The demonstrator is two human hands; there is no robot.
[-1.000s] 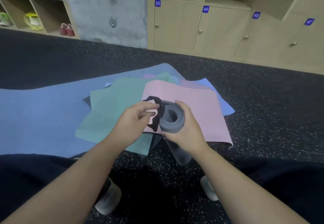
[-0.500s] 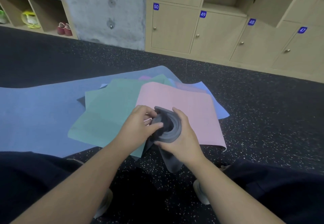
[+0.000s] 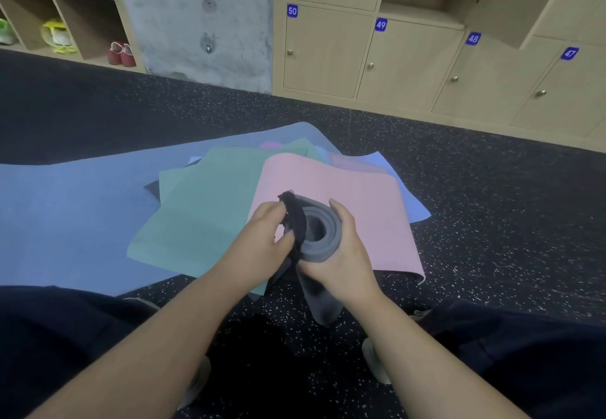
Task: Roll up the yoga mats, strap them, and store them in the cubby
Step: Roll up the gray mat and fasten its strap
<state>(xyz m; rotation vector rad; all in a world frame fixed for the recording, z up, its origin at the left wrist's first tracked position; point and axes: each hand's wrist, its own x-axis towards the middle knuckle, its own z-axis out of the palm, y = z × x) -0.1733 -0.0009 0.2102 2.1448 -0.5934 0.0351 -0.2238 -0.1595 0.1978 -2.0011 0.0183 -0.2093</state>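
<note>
A dark speckled floor [image 3: 492, 221] runs up to a row of numbered wooden lockers [image 3: 410, 61]. Spread on the floor lies a big blue mat [image 3: 65, 215], with a green mat [image 3: 210, 215] and a pink mat [image 3: 370, 202] fanned over its right end. Above the pink mat's near edge stands the rolled grey mat [image 3: 319, 231], its spiral end facing up. The right hand [image 3: 341, 254] wraps curled fingers round the roll. The left hand [image 3: 262, 241] pinches a black strap [image 3: 295, 218] against the roll's left rim, thumb and fingers pressed together.
</note>
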